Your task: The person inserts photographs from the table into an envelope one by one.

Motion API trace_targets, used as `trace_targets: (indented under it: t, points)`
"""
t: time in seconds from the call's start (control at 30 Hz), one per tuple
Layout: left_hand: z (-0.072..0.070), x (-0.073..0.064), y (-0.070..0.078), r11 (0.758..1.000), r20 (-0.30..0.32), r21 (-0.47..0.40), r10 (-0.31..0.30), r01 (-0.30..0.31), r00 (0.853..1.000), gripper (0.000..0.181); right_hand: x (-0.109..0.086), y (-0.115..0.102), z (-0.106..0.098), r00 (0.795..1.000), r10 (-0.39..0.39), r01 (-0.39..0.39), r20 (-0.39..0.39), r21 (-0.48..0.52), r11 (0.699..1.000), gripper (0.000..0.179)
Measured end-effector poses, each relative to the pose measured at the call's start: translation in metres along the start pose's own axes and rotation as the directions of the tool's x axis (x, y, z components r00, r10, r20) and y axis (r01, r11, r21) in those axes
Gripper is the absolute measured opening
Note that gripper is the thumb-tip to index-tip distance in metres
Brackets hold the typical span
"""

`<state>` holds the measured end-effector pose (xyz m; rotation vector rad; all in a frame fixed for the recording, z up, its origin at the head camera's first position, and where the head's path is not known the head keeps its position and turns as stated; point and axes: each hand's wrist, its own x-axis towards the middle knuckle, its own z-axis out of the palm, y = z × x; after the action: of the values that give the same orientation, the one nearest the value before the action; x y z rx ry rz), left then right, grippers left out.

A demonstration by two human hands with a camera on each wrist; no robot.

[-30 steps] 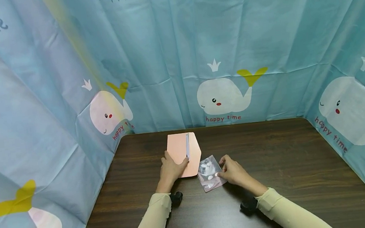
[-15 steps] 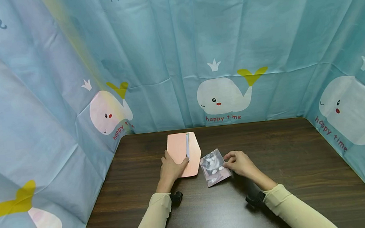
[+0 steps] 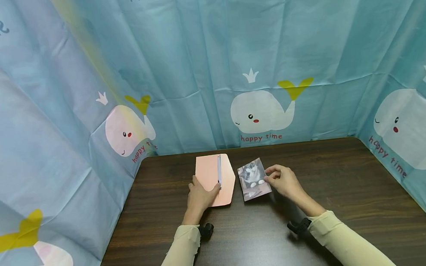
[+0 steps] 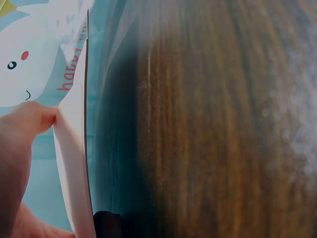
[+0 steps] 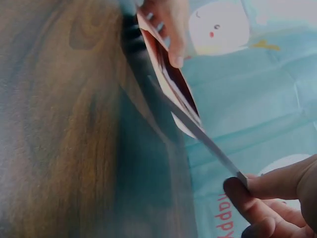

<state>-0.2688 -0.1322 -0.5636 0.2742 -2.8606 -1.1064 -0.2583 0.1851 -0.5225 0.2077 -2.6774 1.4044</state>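
Note:
My left hand (image 3: 199, 200) grips the lower left part of a pink envelope (image 3: 206, 168), its thumb on the face near a narrow bluish strip (image 3: 219, 171). In the right wrist view the envelope (image 5: 161, 69) gapes at its mouth, with dark and pale layers inside. Between thumb and fingers, my right hand (image 3: 286, 184) pinches the right edge of a cat photo card (image 3: 251, 174), just right of the envelope. From the right wrist the card (image 5: 213, 146) appears edge-on, raised off the table. The left wrist view shows thumb and fingers on either side of the envelope (image 4: 74, 144).
A dark brown wooden table (image 3: 241, 251) lies under both hands. Blue curtains (image 3: 190, 66) with whale prints stand along its back and sides. Each wrist carries a black camera strap, such as the right wrist camera (image 3: 298, 226).
My right hand has carried the cat photo card away from the envelope's lower right corner, rightward and toward the table's back. My left hand and the envelope stay in place.

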Motion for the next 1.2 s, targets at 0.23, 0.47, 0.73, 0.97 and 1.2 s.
trace_targets:
  t: [0.23, 0.47, 0.73, 0.97, 1.2]
  points:
    - [0.001, -0.002, 0.001, 1.0, 0.003, -0.002, -0.007, 0.007, 1.0, 0.12, 0.01, -0.002, 0.009, 0.997, -0.04, 0.046, -0.062, 0.107, 0.993, 0.021]
    - [0.002, -0.002, 0.002, 1.0, -0.003, -0.014, -0.013, 0.012, 1.0, 0.119, 0.024, -0.005, 0.024, 0.997, -0.012, 0.026, -0.082, 0.165, 0.986, 0.022]
    - [0.0, -0.003, 0.002, 1.0, -0.008, -0.013, -0.015, 0.015, 1.0, 0.12, 0.039, -0.006, 0.042, 0.997, 0.017, 0.0, -0.077, 0.209, 0.978, 0.025]
    - [0.001, -0.004, 0.002, 1.0, -0.007, -0.004, -0.022, 0.021, 1.0, 0.119, 0.047, -0.007, 0.053, 0.996, 0.042, -0.025, -0.077, 0.204, 0.979, 0.024]
    - [0.0, -0.002, 0.002, 1.0, 0.003, -0.007, -0.025, 0.025, 1.0, 0.12, 0.053, -0.009, 0.064, 0.995, 0.032, -0.012, -0.091, 0.212, 0.977, 0.022]
